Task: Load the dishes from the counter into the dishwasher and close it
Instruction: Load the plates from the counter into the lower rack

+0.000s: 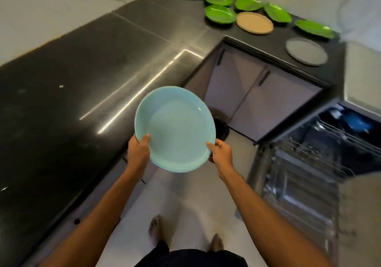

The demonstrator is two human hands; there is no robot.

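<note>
A light blue plate (175, 128) is held in the air over the floor, in front of the black counter (82, 76). My left hand (138, 152) grips its near left rim, and my right hand (221, 154) grips its near right rim. Far back on the counter lie several green leaf-shaped plates (220, 13), a tan plate (254, 22) and a grey plate (306, 51). The dishwasher (305, 184) stands open at the right, its wire rack (334, 143) pulled out with a blue item (357, 122) at the rear.
Grey cabinet doors (257, 101) fill the corner under the counter. A dark round object (221, 128) sits on the floor behind the plate. My bare feet (155, 231) stand on the pale floor between counter and dishwasher.
</note>
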